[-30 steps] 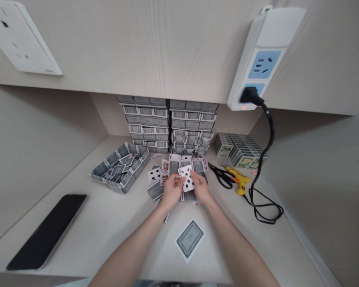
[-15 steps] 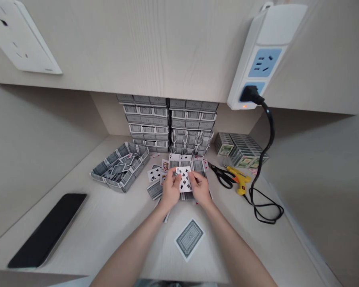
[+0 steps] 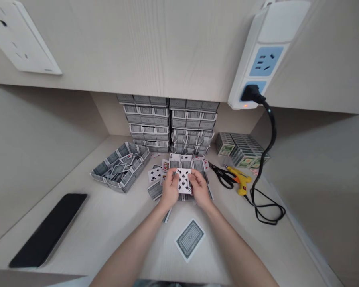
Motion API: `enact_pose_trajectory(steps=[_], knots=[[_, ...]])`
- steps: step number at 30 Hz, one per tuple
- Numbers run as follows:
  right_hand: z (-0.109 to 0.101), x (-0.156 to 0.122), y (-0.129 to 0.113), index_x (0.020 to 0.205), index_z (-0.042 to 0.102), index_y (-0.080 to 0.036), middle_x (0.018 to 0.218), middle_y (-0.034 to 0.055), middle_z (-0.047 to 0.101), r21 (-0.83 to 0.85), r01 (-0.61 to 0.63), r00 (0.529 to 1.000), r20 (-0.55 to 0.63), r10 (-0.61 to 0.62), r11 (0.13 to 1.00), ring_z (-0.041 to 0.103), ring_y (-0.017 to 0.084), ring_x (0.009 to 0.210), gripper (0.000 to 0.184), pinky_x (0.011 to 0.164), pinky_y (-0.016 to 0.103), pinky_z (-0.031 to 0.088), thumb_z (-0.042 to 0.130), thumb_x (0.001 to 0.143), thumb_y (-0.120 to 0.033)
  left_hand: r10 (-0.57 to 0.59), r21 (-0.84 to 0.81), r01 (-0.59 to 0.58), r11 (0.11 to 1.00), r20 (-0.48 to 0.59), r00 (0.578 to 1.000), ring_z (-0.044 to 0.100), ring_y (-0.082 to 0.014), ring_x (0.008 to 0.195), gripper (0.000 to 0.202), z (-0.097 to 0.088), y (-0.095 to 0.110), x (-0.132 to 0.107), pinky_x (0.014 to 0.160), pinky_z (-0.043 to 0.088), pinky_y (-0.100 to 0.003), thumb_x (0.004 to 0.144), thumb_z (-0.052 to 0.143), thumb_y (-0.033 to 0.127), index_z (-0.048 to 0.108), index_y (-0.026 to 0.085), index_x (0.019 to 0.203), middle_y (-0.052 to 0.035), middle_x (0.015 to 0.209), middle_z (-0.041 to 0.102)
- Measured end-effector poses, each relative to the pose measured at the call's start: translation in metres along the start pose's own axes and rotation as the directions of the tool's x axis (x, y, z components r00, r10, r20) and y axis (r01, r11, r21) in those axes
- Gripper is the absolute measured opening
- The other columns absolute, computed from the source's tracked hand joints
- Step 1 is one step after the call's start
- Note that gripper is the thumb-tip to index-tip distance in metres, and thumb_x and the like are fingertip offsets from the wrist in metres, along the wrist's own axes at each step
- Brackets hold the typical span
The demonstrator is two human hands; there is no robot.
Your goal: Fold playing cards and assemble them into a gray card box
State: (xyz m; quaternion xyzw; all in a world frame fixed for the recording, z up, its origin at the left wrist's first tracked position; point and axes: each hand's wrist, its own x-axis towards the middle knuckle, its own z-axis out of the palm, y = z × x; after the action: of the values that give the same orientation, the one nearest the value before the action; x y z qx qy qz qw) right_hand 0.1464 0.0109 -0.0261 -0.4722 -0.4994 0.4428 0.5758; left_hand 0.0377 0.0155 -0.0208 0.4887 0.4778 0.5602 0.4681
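Between my two hands is a playing card (image 3: 184, 181), an eight of spades with its face toward me. My left hand (image 3: 170, 189) pinches its left edge, and my right hand (image 3: 200, 189) grips the right edge. Under and behind it lie joined cards (image 3: 186, 163), some with grey backs up and some folded at the edges, partly hidden by my hands. Loose cards (image 3: 154, 174) lie just left of my left hand. Nearer to me, a single card (image 3: 190, 240) rests back up on the table between my forearms.
Stacked boxes made of cards (image 3: 149, 119) stand at the back. A card tray (image 3: 119, 167) with loose cards sits left, beyond a black flat object (image 3: 49, 229). To the right are black scissors (image 3: 223, 175), a yellow glue gun (image 3: 241, 181), packed card decks (image 3: 241, 149) and a hanging power cord (image 3: 269, 147).
Both hands keep hold of the eight of spades. The card has tilted slightly, so its lower right corner shows more. The view has shifted very little.
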Motion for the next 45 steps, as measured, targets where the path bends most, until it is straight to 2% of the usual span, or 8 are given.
enact_pose_trajectory(steps=[11,17,25,32,38,41,45], knots=[[0.000,0.001,0.001,0.088,0.051,-0.022,0.057,-0.0046,0.048,0.053,-0.044,0.999,0.011,0.043,0.998,0.041,0.010,0.042,0.020,0.037,0.019,0.035,0.047,0.077,-0.038,-0.036,-0.074,0.037,0.997,0.023,0.999,0.046,-0.0085,0.048,0.014,0.002,0.001,0.000,0.043,0.038,-0.018,0.077,0.044,0.032,0.042,0.020,0.084,0.0063,0.058,0.047],[0.001,0.000,0.002,0.088,0.051,-0.023,0.052,-0.0067,0.043,0.109,-0.116,0.993,0.047,0.112,0.987,0.036,0.009,0.036,0.020,0.031,0.020,0.030,0.047,0.075,-0.039,-0.050,-0.071,0.051,0.996,0.018,0.999,0.045,-0.0092,0.048,0.015,0.002,0.001,-0.001,0.042,0.038,-0.019,0.077,0.042,0.031,0.044,0.021,0.087,0.0056,0.060,0.047],[-0.001,0.002,0.005,0.081,0.056,-0.021,0.060,-0.0042,0.051,0.105,-0.050,0.999,0.002,0.050,0.993,0.045,0.011,0.051,0.016,0.046,0.021,0.036,0.050,0.073,-0.034,0.028,0.008,-0.028,1.000,-0.029,0.999,0.045,-0.0100,0.056,0.009,0.002,0.004,-0.003,0.050,0.035,-0.019,0.076,0.040,0.022,0.048,0.019,0.080,0.0049,0.060,0.047],[-0.001,0.002,0.003,0.073,0.057,-0.022,0.058,-0.0042,0.053,0.176,-0.084,0.996,0.003,0.085,0.981,0.045,0.012,0.051,0.011,0.047,0.022,0.033,0.055,0.068,-0.032,0.018,0.001,-0.018,1.000,-0.036,0.999,0.044,-0.0115,0.060,0.011,0.001,0.005,-0.003,0.054,0.034,-0.020,0.073,0.039,0.020,0.049,0.019,0.075,0.0034,0.064,0.048],[-0.002,-0.001,-0.004,0.068,0.058,-0.021,0.060,-0.0037,0.054,0.173,-0.025,1.000,-0.003,0.026,0.985,0.043,0.011,0.052,0.008,0.049,0.022,0.031,0.057,0.067,-0.029,0.034,-0.068,-0.034,0.997,0.004,0.999,0.044,-0.0118,0.062,0.009,0.001,0.012,-0.005,0.055,0.034,-0.021,0.071,0.039,0.021,0.048,0.018,0.070,0.0027,0.063,0.048],[-0.003,-0.002,-0.005,0.065,0.057,-0.020,0.057,-0.0042,0.051,0.133,0.014,1.000,-0.016,-0.012,0.991,0.041,0.011,0.051,0.007,0.049,0.022,0.029,0.057,0.067,-0.027,0.030,-0.087,-0.028,0.996,0.025,0.999,0.042,-0.0109,0.057,0.010,0.002,0.012,-0.006,0.053,0.033,-0.021,0.074,0.042,0.027,0.046,0.018,0.070,0.0038,0.060,0.045],[-0.006,0.000,-0.003,0.065,0.056,-0.020,0.056,-0.0037,0.050,0.188,0.003,1.000,0.009,-0.004,0.982,0.042,0.012,0.051,0.008,0.049,0.022,0.030,0.056,0.065,-0.028,0.098,0.018,-0.099,0.995,0.048,0.994,0.041,-0.0099,0.057,0.015,0.002,0.007,-0.005,0.054,0.033,-0.020,0.077,0.045,0.032,0.046,0.018,0.073,0.0043,0.061,0.043]])
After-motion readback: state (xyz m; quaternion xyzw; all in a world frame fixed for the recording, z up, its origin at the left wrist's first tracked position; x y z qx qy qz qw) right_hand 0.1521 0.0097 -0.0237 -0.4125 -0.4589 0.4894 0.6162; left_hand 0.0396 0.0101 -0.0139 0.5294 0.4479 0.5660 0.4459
